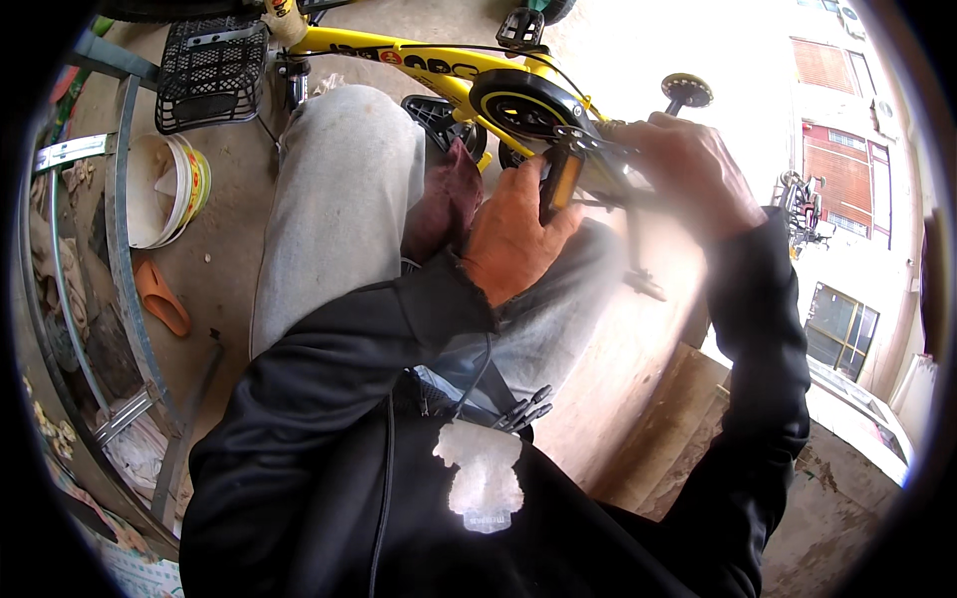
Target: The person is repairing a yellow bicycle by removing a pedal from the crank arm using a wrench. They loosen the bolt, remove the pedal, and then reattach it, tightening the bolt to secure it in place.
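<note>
Through the head view I had the yellow bicycle (424, 62) at the far side of the floor (227, 284), between the metal frame (125, 199) along its left edge and the low wall (670, 427) towards its right. My left hand (510, 237) was clasped on an orange-sided pedal (566, 182), near the bicycle's black disc (526, 104). My right hand (690, 169) was apart from the left, just beyond the pedal, and so blurred that I couldn't tell whether it gripped anything. I judged the step to be fastening or loosening something around that pedal; the next move seemed to call for a steady left hold and a firm, square purchase with the right.
</note>
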Demonstrator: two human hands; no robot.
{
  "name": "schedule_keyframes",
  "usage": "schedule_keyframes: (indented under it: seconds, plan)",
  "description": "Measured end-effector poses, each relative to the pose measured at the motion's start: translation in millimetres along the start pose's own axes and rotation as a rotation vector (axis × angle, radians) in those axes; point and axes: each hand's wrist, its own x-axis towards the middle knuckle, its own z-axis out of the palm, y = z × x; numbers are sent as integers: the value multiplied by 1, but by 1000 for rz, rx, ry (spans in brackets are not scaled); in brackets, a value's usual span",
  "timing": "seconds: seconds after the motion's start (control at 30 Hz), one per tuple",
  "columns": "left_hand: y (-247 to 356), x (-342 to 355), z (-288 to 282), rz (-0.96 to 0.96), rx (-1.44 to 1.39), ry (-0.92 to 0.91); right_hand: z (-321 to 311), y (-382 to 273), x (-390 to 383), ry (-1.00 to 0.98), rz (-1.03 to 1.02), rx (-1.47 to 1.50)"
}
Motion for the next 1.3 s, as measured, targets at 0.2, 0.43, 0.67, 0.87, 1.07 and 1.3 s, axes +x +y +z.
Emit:
schedule_keyframes:
  seconds: [0.2,0.43,0.67,0.87,1.07,1.3]
  plan:
    - [0,3,-2,-11,71,-7,23,5,-16,14,206,177]
    - [-4,2,2,5,12,27,61,12,-32,171,271,232]
    - [8,3,-4,13,6,0,127,11,-27,347,347,514]
    - [5,3,-1,34,-17,20,148,-1,-27,473,468,521]
    - [11,3,0,-89,-171,-28,141,8,-51,484,604,385]
    - [10,3,-3,-78,-160,-64,81,6,-61,334,384,193]
